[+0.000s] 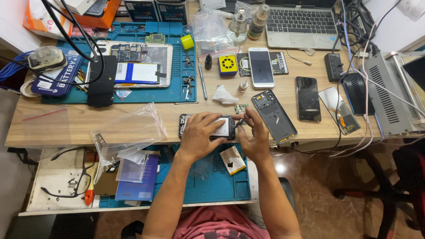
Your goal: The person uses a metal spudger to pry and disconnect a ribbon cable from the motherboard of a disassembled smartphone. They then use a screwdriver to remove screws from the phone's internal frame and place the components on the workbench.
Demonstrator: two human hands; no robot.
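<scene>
Opened phone (223, 127) sits pinned flat under the left hand (199, 132), while the right hand (254, 132) pinches a small tool at its edge.

White-screened phone (261, 67) mid-desk, black phone (307, 98) beside it, orange box (102, 13) top left.

Opened phone (221, 128) on desk (66, 124); frame (274, 116) right
</scene>
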